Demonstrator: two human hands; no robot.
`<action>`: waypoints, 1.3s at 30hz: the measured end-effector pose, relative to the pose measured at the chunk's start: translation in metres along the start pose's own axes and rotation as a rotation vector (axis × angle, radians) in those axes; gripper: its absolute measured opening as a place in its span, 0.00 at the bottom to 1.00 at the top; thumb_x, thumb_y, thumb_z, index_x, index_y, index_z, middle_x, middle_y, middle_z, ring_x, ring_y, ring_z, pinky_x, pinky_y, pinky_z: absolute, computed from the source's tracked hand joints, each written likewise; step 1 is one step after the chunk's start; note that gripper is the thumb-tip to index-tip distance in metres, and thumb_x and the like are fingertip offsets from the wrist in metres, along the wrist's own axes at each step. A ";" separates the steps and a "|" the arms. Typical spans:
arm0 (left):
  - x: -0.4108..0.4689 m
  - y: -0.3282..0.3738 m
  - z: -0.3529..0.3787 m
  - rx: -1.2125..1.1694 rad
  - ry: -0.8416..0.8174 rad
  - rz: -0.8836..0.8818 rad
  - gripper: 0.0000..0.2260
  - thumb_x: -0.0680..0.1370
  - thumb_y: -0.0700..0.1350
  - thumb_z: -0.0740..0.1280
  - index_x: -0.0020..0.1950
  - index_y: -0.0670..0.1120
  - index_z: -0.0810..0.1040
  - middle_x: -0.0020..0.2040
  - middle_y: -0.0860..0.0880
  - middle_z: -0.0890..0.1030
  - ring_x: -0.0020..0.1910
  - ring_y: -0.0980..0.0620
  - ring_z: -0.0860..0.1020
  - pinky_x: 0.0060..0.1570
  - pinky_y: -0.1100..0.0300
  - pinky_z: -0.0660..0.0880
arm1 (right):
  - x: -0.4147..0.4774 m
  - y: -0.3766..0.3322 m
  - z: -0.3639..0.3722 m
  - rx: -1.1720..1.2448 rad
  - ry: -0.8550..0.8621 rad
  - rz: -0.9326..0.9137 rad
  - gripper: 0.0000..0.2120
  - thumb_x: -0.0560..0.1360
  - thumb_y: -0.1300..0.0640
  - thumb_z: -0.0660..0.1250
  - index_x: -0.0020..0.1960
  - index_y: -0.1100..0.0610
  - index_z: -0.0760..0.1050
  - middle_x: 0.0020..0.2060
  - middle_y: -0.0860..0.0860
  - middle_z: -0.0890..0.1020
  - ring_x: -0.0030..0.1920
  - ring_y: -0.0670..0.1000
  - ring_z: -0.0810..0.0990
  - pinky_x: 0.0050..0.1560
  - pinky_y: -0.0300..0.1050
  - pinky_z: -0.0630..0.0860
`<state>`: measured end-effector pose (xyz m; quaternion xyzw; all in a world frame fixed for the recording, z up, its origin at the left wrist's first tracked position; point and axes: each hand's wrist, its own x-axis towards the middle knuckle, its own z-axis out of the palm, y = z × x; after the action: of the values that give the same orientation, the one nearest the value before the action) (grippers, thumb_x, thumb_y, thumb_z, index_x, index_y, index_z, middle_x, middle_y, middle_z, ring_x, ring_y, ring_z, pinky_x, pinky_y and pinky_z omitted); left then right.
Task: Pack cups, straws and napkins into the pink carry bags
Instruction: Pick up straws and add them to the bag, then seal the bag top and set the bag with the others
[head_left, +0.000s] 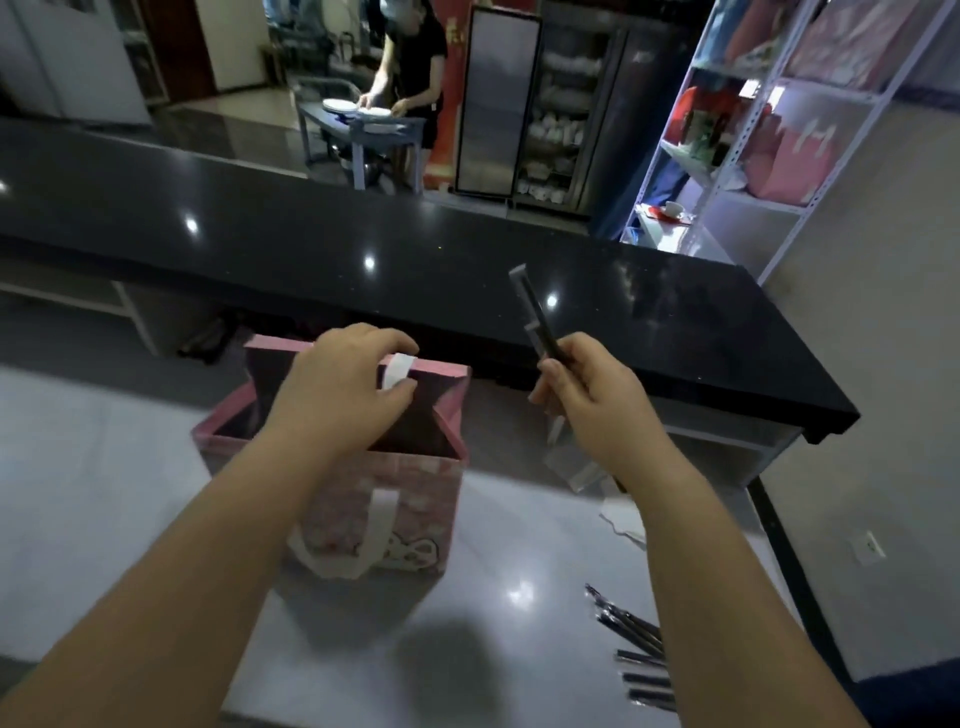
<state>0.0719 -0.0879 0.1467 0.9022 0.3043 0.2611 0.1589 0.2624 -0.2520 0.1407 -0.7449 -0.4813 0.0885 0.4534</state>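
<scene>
A pink carry bag (410, 499) stands open on the white table, its near white handle hanging down its front. My left hand (343, 384) is over the bag's mouth and pinches the far white handle (399, 370). To the right of the bag, my right hand (587, 395) grips wrapped black straws (537, 322) that point up and away, above the table. More wrapped black straws (636, 654) lie on the table at the lower right. The inside of the bag is dark and I cannot see what it holds.
A glossy black counter (363, 244) runs across behind the bag. A clear plastic item (576, 462) and white paper (623, 519) lie right of the bag. A white shelf rack (753, 130) with pink bags stands at the far right. A person works at a small table (363, 130) far back.
</scene>
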 end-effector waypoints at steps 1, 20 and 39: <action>0.001 -0.021 -0.010 0.007 -0.021 -0.034 0.13 0.73 0.47 0.71 0.58 0.52 0.79 0.55 0.52 0.79 0.55 0.50 0.75 0.54 0.51 0.74 | 0.011 -0.016 0.012 0.042 -0.003 -0.034 0.06 0.81 0.52 0.61 0.45 0.45 0.71 0.38 0.45 0.83 0.38 0.46 0.81 0.43 0.51 0.80; 0.054 -0.163 -0.008 -0.008 -0.540 0.219 0.57 0.62 0.66 0.75 0.79 0.57 0.41 0.79 0.55 0.38 0.75 0.59 0.36 0.71 0.56 0.37 | 0.053 -0.045 0.162 0.105 -0.079 0.174 0.10 0.75 0.56 0.70 0.46 0.40 0.82 0.44 0.39 0.84 0.48 0.38 0.81 0.50 0.39 0.76; 0.012 -0.175 -0.002 -0.827 0.245 -0.007 0.08 0.75 0.53 0.69 0.53 0.55 0.80 0.52 0.54 0.81 0.55 0.51 0.79 0.55 0.55 0.77 | 0.018 -0.035 0.111 0.145 0.186 0.030 0.08 0.71 0.47 0.71 0.50 0.41 0.82 0.46 0.40 0.84 0.49 0.43 0.82 0.46 0.34 0.79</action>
<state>-0.0032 0.0540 0.0748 0.7240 0.1935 0.4656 0.4707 0.1865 -0.1682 0.1091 -0.7223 -0.4182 0.0602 0.5475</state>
